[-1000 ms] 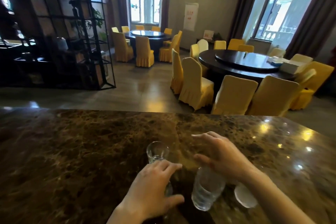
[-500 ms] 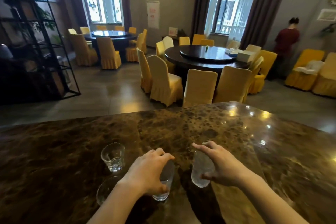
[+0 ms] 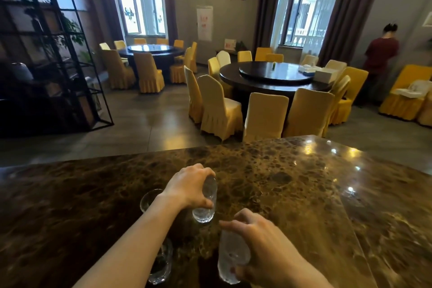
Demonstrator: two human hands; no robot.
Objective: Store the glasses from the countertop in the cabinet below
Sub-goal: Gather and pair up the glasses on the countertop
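Both forearms are bare to the frame's edge, no sleeves showing, and the left hand (image 3: pixel 189 186) and right hand (image 3: pixel 261 246) wear no gloves, rings or watch.

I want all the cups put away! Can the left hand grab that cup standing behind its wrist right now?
Probably not yet. The left hand is already wrapped around one glass, so it has no free fingers. The empty glass stands on the countertop just beside the wrist, with nothing blocking it.

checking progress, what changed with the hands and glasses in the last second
The left hand closed on a glass; the right hand kept its glass and drew it nearer. Two glasses stayed on the countertop.
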